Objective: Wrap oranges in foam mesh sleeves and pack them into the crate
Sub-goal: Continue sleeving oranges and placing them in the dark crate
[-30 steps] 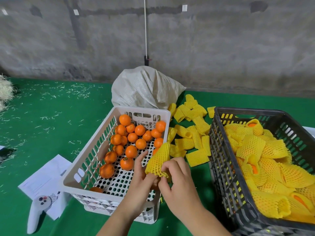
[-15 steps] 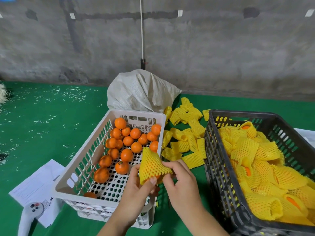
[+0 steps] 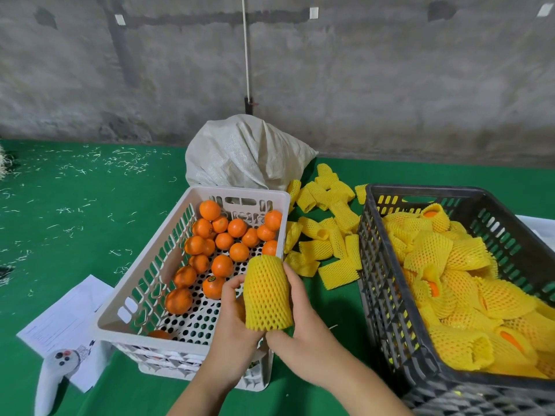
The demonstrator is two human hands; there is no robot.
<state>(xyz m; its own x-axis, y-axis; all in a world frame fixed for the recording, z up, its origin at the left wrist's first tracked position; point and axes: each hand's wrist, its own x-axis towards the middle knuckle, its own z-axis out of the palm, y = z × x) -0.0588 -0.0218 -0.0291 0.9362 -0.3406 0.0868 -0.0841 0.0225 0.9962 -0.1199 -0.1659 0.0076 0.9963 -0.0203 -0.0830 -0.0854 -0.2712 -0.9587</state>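
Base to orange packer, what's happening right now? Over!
Left hand and right hand both grip the foam sleeve, upright above the white crate's near corner. Orange inside not visible. Black crate to the right, nothing between. Over.

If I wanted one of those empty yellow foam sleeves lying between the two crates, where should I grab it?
Probably the nearest loose sleeve, lying flat on the green cloth by the black crate. Come from above and pinch its long sides around the middle; being soft and flattened, it should squash easily, and the open ends stay free.
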